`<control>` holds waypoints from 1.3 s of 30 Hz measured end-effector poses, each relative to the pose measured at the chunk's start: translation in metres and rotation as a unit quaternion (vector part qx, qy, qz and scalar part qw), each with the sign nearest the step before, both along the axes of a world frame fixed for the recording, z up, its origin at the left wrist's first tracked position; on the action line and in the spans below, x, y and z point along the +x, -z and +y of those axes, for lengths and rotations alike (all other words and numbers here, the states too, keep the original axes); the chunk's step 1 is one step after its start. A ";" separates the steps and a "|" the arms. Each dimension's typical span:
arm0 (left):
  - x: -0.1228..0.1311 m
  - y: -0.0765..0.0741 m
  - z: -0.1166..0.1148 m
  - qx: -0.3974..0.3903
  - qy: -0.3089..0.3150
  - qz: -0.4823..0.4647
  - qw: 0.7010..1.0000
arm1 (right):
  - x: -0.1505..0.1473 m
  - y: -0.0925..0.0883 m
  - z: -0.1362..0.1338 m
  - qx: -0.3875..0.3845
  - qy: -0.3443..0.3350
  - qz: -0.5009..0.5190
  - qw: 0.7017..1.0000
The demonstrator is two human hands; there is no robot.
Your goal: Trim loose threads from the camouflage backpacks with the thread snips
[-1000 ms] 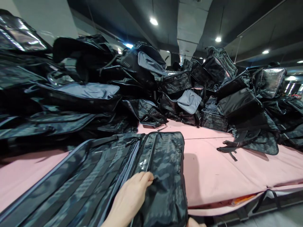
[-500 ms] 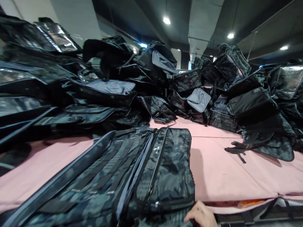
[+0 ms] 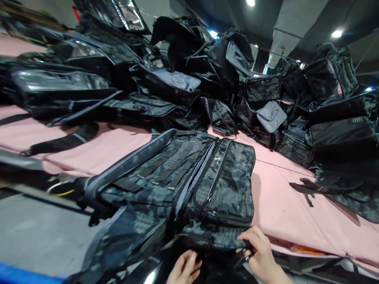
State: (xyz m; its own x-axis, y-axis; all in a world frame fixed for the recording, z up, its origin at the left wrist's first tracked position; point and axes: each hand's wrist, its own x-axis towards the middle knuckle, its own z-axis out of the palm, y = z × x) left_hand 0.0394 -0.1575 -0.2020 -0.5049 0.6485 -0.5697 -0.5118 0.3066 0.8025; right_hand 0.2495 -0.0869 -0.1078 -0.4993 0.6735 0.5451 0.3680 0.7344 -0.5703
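A dark camouflage bag lies flat across the pink table, its near end hanging over the table's front edge. My right hand grips the bag's near edge at the lower right corner, fingers curled round it close to a black strap or buckle. My left hand is at the bottom of the view under the bag's near edge, fingers curled against the dark fabric there. What the left fingers hold is hidden.
A large heap of black and camouflage bags fills the back of the table from left to right. A loose black strap lies on the pink surface at right. Grey floor shows at lower left.
The view has swung left and down. The bag now hangs over the front edge. My left hand left the bag's top; both hands are now at its near edge.
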 end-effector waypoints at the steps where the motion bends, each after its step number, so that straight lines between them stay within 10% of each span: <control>1: -0.002 0.002 0.003 -0.014 -0.013 -0.036 0.999 | 0.000 -0.001 0.000 0.000 -0.001 -0.004 1.000; 8: -0.003 -0.029 0.002 0.063 -0.036 -0.206 0.976 | -0.011 -0.038 0.008 0.025 -0.009 0.019 0.999; 17: -0.019 -0.195 -0.009 0.265 -0.064 0.000 0.962 | -0.037 -0.201 0.057 0.079 0.068 0.183 0.978; 22: -0.041 -0.255 0.024 0.342 0.025 0.154 0.927 | -0.039 -0.238 0.115 -0.016 0.059 0.236 0.970; 30: -0.039 -0.257 0.071 0.322 0.098 0.328 0.883 | 0.017 -0.207 0.228 -0.137 0.172 0.264 0.939; 39: -0.032 -0.244 0.101 0.304 0.144 0.395 0.855 | 0.031 -0.180 0.251 -0.144 0.198 0.235 0.941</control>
